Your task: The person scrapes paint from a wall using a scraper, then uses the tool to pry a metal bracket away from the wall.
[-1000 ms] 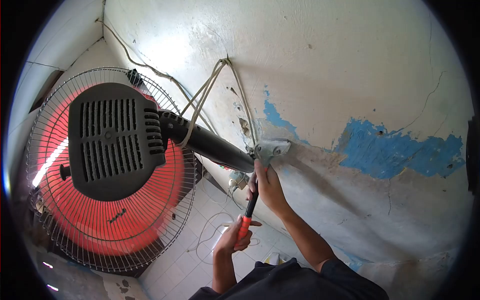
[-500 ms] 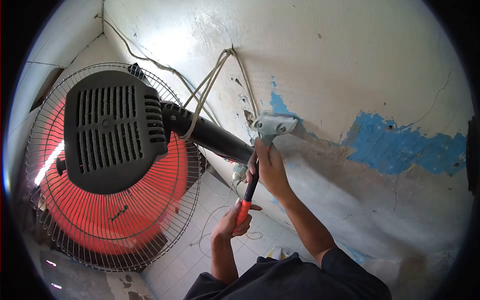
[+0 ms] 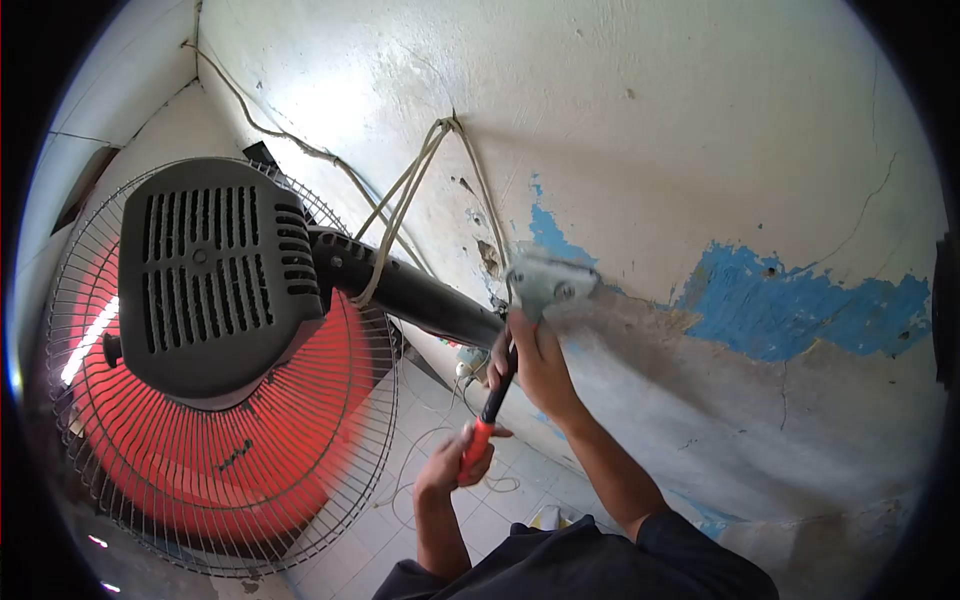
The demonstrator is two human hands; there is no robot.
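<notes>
A long-handled wall scraper with a wide metal head and a black and red handle is held in both hands. My right hand is closed around the upper shaft, just under the head. Lower down, my left hand grips the red end of the handle. The head lies at the wall, by the lower end of a narrow blue patch, and looks slightly blurred. Its blade edge cannot be made out clearly.
A fan with red blades fills the left side, its black pole reaching close to my right hand. Cords hang from a wall nail and loop around the pole. A larger blue patch shows where white paint is gone.
The view has shifted, so the wall and fan sit lower in the picture. Against the wall, the scraper head has slid slightly down and to the right. Both hands keep their grip.
</notes>
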